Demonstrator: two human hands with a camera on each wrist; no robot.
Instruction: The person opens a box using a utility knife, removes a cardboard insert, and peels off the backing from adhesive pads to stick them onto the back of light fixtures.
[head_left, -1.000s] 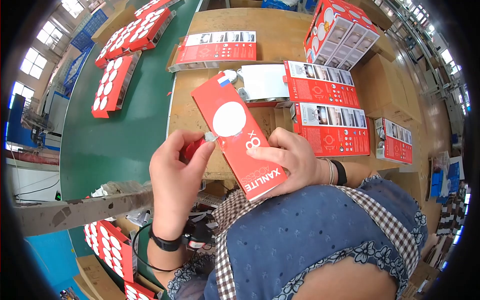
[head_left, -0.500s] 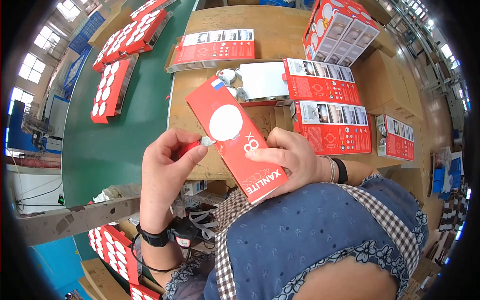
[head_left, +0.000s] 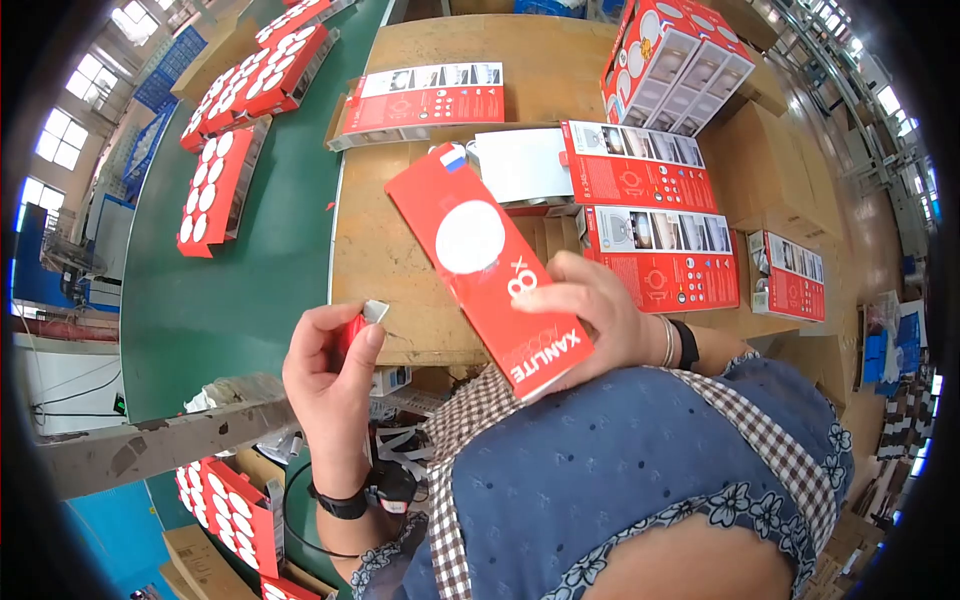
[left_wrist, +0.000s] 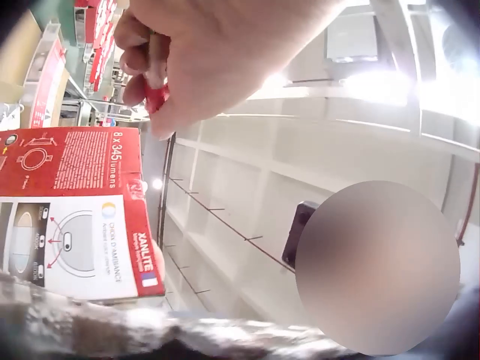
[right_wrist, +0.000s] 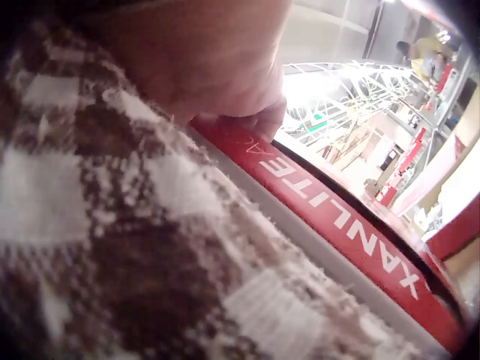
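Tilted in front of the apron is a long red carton printed XANLITE and x8, with a white circle and a small flag. My right hand grips its lower right end, index finger across the printed face. In the right wrist view the carton lies against the checked apron. My left hand, apart from the carton on its left, pinches a small red piece with a grey-white square end; its kind cannot be told. The left wrist view shows the carton's printed side below that hand.
Printed cartons lie on the brown table beside a white panel. A carton stack stands at back right, near a cardboard box. More red cartons sit on the green surface. A metal rail runs at lower left.
My left hand has drawn away from the carton's edge, down and to the left, still pinching the small red piece. The carton has shifted slightly right in my right hand.
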